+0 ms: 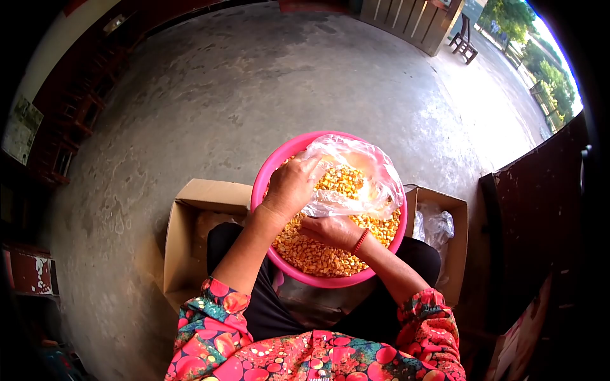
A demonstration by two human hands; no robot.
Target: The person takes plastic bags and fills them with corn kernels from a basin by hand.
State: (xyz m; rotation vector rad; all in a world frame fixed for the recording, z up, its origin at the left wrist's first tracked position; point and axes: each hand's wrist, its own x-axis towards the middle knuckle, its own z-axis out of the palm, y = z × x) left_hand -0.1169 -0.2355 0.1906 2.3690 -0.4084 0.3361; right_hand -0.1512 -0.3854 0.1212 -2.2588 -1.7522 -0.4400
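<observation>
A pink basin (259, 184) full of yellow corn kernels (321, 254) rests across my lap. Over its far part lies a clear plastic bag (375, 168), its mouth spread, with kernels showing inside. My left hand (295, 184) is closed on the bag's left rim, fingertips partly hidden by the plastic. Just below the bag's near edge, low over the corn, is my right hand (333, 232), wearing a red beaded bracelet (360, 241). Its fingers point left and curl together; what they hold, if anything, is hidden.
An open cardboard box (184, 247) stands left of the basin. Another box (454, 254) on the right contains crumpled clear plastic bags (438, 225). Concrete floor (254, 82) stretches ahead. Dark furniture (534, 190) is close on the right, and a chair (465, 44) stands by the doorway.
</observation>
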